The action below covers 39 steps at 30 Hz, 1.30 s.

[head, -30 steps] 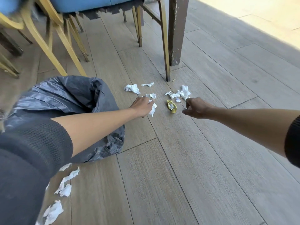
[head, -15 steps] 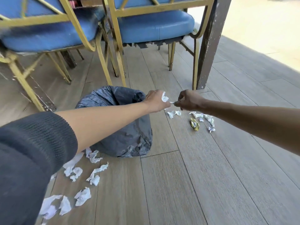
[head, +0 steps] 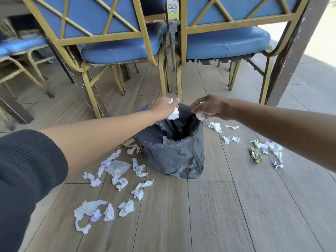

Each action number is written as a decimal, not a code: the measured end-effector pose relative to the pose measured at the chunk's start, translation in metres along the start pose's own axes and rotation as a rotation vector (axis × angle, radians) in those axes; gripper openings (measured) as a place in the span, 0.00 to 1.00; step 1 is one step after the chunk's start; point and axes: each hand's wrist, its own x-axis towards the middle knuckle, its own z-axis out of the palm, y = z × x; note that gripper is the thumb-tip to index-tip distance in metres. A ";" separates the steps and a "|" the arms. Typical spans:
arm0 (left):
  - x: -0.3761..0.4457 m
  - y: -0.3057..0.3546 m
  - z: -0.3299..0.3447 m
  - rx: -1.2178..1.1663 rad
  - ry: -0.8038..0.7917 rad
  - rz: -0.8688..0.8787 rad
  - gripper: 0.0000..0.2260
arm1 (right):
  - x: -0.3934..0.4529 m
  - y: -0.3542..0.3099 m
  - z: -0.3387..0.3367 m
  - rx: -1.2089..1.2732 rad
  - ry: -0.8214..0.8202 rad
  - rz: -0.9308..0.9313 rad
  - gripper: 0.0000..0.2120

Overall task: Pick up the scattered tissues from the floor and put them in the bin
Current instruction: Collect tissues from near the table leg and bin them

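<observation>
Both hands hover over the small bin lined with a black plastic bag [head: 174,153], whose dark inside is hard to read. The left hand [head: 164,108] grips a crumpled white tissue [head: 173,114]; the right hand [head: 209,107] pinches another white wad [head: 200,116]. More tissues [head: 116,171] litter the wooden floor [head: 218,215].

Your left hand [head: 163,108] grips a crumpled white tissue [head: 173,113] and your right hand [head: 207,107] grips another white wad [head: 200,116], both above the black-bagged round bin [head: 172,153]; more tissues [head: 116,170] litter the wooden plank floor [head: 218,215].
</observation>
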 end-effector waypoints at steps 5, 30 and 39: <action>0.006 -0.030 -0.013 0.085 -0.016 -0.119 0.18 | 0.008 -0.013 0.018 0.061 -0.135 0.021 0.24; 0.012 0.055 0.050 0.127 0.002 0.386 0.08 | -0.012 0.057 -0.041 0.179 0.200 0.181 0.13; 0.021 0.106 0.123 0.262 -0.176 0.457 0.11 | -0.045 0.121 -0.075 0.076 0.284 0.302 0.12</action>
